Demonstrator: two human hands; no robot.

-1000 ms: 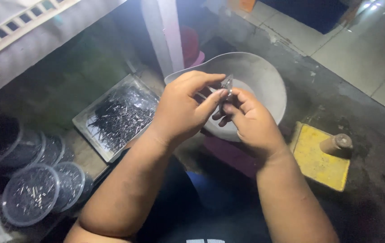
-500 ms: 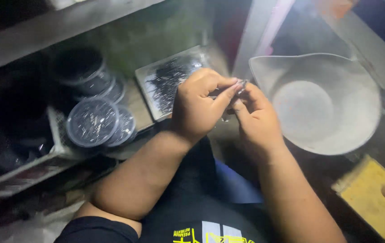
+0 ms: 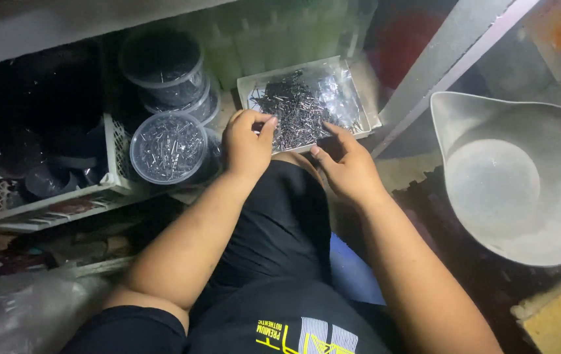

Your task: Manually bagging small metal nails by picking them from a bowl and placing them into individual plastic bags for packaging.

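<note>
We pinched lightly with our left hand (image 3: 246, 141) over the tray of small metal pins (image 3: 303, 105) (right hand (image 3: 346, 167) open beside it), best lifting few at once.

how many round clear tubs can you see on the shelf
3: one lidded tub of small metal pieces beside the left hand, two stacked tubs behind it. More may be hidden.
</note>
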